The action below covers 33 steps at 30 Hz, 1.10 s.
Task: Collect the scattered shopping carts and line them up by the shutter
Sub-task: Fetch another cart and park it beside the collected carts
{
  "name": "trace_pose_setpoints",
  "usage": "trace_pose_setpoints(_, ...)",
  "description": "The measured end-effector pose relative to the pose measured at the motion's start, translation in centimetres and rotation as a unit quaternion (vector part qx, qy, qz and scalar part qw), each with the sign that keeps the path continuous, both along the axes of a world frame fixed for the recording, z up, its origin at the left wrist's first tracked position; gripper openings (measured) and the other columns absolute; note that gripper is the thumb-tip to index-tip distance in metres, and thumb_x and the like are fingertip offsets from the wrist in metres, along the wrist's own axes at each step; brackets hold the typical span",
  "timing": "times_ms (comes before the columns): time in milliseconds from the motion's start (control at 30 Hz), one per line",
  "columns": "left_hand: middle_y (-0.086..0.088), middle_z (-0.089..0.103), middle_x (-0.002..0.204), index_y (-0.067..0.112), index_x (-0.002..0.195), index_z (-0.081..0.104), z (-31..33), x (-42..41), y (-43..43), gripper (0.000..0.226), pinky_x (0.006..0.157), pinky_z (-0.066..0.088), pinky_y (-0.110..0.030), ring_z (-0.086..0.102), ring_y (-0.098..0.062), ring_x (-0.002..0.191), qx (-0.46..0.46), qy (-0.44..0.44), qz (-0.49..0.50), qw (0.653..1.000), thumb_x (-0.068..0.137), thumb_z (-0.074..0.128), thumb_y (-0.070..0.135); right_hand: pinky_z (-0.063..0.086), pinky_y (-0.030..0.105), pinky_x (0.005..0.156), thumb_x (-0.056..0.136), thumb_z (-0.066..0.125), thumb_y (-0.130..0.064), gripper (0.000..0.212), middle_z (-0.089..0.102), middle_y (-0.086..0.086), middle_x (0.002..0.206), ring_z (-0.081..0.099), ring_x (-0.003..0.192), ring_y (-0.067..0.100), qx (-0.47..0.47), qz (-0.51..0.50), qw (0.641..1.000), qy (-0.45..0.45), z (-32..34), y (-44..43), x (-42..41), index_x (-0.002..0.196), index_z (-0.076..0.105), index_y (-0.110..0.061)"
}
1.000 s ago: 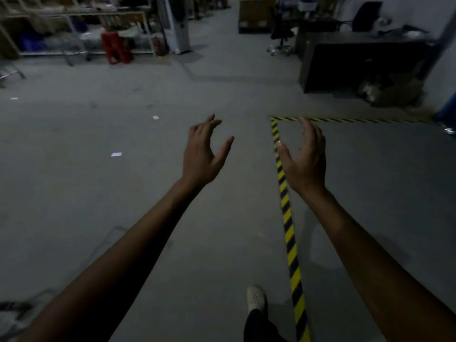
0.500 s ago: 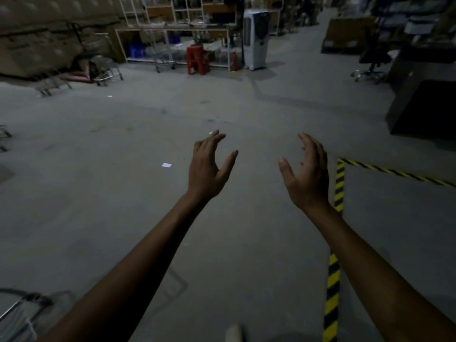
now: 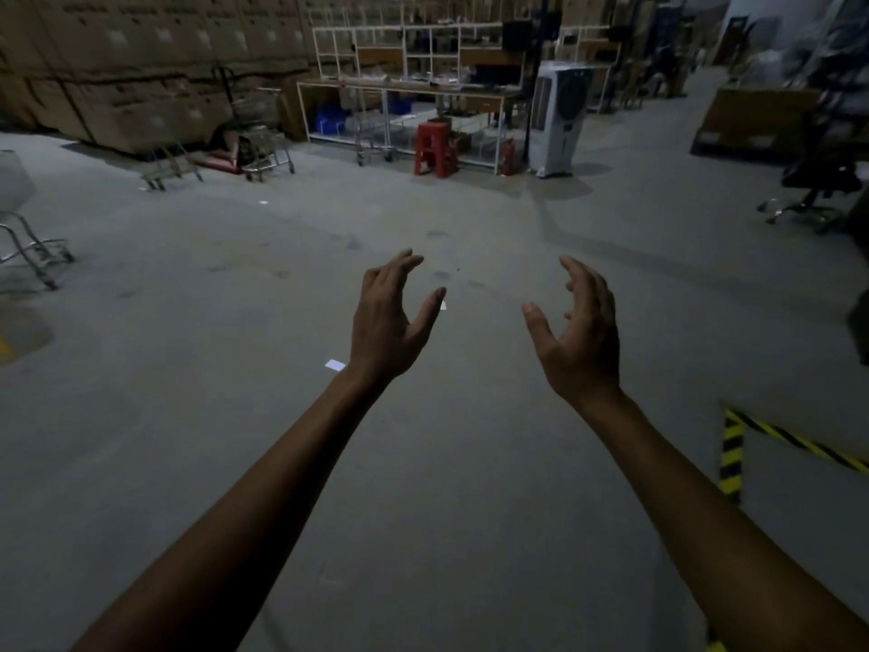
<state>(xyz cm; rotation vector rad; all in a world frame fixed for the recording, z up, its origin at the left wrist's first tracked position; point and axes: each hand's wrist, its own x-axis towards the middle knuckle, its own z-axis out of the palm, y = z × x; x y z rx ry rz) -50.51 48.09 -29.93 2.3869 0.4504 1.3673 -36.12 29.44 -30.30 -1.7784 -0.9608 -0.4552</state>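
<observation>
Two hands, both bare, held out ahead over the concrete floor (image 3: 188, 416); left hand (image 3: 383, 327) with fingers loosely curved and thumb spread, grasping nothing; right hand (image 3: 580, 343) likewise, palm turned inward, fingers half curled, grasping nothing; the two apart from each other and well apart from every cart; four shopping carts, scattered: nearest cart (image 3: 35, 247) at the left edge, partly cut off by the frame, standing alone on the floor; low cart (image 3: 171, 167) far off on the left, against the wall of cardboard boxes (image 3: 141, 63); third cart (image 3: 270, 150) near it to the right, with what may be a dark bundle and a red item on the floor beside it, too dim to tell; fourth cart (image 3: 374, 136) under the white shelving frame (image 3: 409, 54) at the back; red plastic stool (image 3: 435, 148) in front of that frame, right of the fourth cart; white air cooler (image 3: 559, 115) at the frame's right end; black office chair (image 3: 818, 185) far right; yellow-and-black hazard tape (image 3: 732, 456) forming a corner on the floor at lower right, beside the right forearm; white paper scrap (image 3: 335, 365) on the floor, showing just beside the left wrist.
</observation>
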Motion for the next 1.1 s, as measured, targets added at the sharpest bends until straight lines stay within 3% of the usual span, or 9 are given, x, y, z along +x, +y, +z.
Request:
trace_pose_setpoints(167,-0.009,0.059,0.138,0.009,0.131,0.058,1.7,9.8,6.5,0.052,0.095,0.041,-0.025,0.052,-0.025,0.124,0.019,0.01,0.004,1.0,0.094,0.057,0.044,0.052,0.053,0.094,0.09,0.053,-0.048,0.067,0.048,0.01,0.142,0.048,0.127,0.028,0.015,0.009,1.0,0.004,1.2,7.1,10.1,0.146,0.043,-0.014)
trace_pose_setpoints(467,-0.013,0.059,0.138,0.007,0.131,0.058,0.9,31.8,18.5,0.054,0.094,0.044,-0.033,0.052,-0.029,0.125,0.033,0.017,0.034,0.999,0.093,0.053,0.044,0.052,0.053,0.094,0.09,0.053,-0.048,0.065,0.049,0.01,0.141,0.051,0.126,0.029,0.033,0.043,0.999,0.003,-0.5,20.2,33.6,0.145,0.044,-0.014)
trace_pose_setpoints(667,-0.012,0.058,0.139,0.008,0.134,0.056,2.9,48.2,26.0,0.055,0.096,0.048,-0.04,0.051,-0.028,0.126,0.024,0.025,0.051,0.998,0.093,0.053,0.044,0.053,0.053,0.093,0.09,0.052,-0.051,0.067,0.05,0.009,0.141,0.051,0.126,0.027,0.015,0.068,0.998,0.011,2.0,28.0,50.5,0.145,0.045,-0.014)
trace_pose_setpoints(1100,-0.012,0.057,0.141,0.009,0.135,0.056,1.6,72.1,47.3,0.055,0.098,0.045,-0.034,0.05,-0.026,0.128,0.019,0.0,0.091,0.996,0.093,0.054,0.044,0.055,0.051,0.091,0.09,0.051,-0.052,0.067,0.052,0.009,0.139,0.052,0.124,0.027,-0.008,0.108,0.994,-0.014,0.7,50.5,75.7,0.145,0.045,-0.014)
